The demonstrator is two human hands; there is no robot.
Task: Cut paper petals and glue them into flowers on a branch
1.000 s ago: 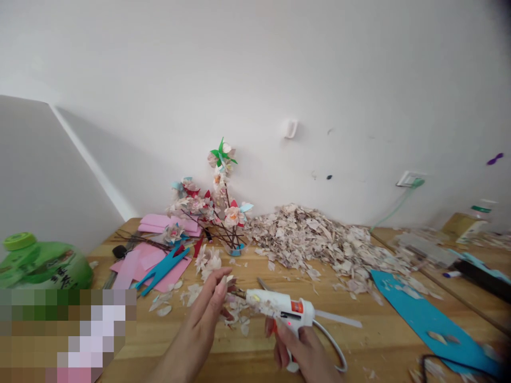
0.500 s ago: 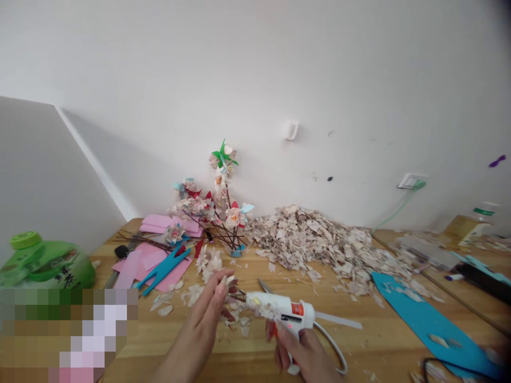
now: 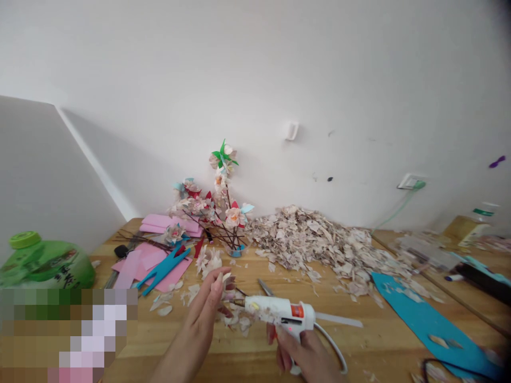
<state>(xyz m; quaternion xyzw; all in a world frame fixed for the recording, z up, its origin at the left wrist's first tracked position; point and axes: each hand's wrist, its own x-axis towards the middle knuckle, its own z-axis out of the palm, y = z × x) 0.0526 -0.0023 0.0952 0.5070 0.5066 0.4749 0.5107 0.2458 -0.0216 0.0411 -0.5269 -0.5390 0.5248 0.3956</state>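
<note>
My right hand (image 3: 297, 348) is wrapped round the handle of a white hot glue gun (image 3: 267, 308), whose metal nozzle points left. A clear glue stick (image 3: 339, 319) sticks out of its back end. My left hand (image 3: 205, 308) holds a pale petal flower (image 3: 227, 290) with a dark stem, its fingers closed round the flower's left side. The nozzle lies at the flower's right side; whether they touch cannot be told. Scissors (image 3: 264, 287) lie behind the gun, partly hidden. Loose petals (image 3: 244, 323) are on the table below the flower.
Finished flowers on twigs (image 3: 235, 215) stand in a small clear cup (image 3: 236, 251). A heap of dry petals (image 3: 315, 239) lies along the wall. Pink paper (image 3: 149, 258), a blue strip (image 3: 165, 268) and a green bottle (image 3: 48, 263) are left; blue sheet (image 3: 431, 324) right.
My left hand and the flower have shifted slightly left and the flower has turned a little. More of the gun's nozzle shows. The gun has hardly moved.
</note>
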